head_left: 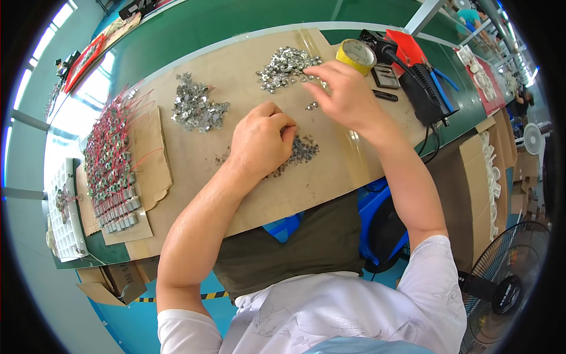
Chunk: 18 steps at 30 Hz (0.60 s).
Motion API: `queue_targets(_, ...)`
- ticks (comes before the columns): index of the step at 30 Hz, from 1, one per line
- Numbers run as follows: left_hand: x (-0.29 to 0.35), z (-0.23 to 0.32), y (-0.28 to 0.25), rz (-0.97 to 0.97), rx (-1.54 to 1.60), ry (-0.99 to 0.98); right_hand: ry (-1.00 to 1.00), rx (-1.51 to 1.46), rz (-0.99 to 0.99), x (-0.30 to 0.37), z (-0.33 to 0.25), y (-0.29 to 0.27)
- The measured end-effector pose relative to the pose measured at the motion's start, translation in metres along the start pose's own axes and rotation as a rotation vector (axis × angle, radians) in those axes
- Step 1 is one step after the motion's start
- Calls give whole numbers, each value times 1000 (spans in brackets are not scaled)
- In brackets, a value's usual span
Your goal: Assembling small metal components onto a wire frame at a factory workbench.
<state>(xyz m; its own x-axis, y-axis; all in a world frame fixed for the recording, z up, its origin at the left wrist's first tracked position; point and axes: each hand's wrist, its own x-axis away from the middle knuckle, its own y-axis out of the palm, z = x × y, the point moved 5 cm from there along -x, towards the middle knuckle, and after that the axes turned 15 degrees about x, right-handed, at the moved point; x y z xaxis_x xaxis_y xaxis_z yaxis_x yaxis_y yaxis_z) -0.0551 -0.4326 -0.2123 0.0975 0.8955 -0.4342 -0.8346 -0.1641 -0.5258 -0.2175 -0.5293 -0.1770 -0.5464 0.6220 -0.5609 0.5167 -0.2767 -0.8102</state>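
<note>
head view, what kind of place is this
Probably a small-parts assembly workshop: piles of metal parts on a cardboard-covered bench, rows of red-wired components at the left, and more benches behind. The right hand picks at one pile.

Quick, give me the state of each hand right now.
Left hand: curled shut over the small dark parts; any hold cannot be told.
Right hand: fingers pinching at the shiny metal pile.
</note>
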Motion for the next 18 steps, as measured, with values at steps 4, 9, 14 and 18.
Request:
queue_targets(4, -1, -7, -14, 83, -17, -37, 30, 144, -137, -24, -10, 36)
queue_targets(9, -5, -13, -32, 251, -27, -63, -42, 161, -67, -24, -25, 50)
queue_targets(14, -4, -16, -38, 289, -33, -91, -66, 196, 57, -18, -36, 51)
queue_targets(18, -4, -19, -38, 304, -23, -96, -90, 92, 0, -20, -28, 60)
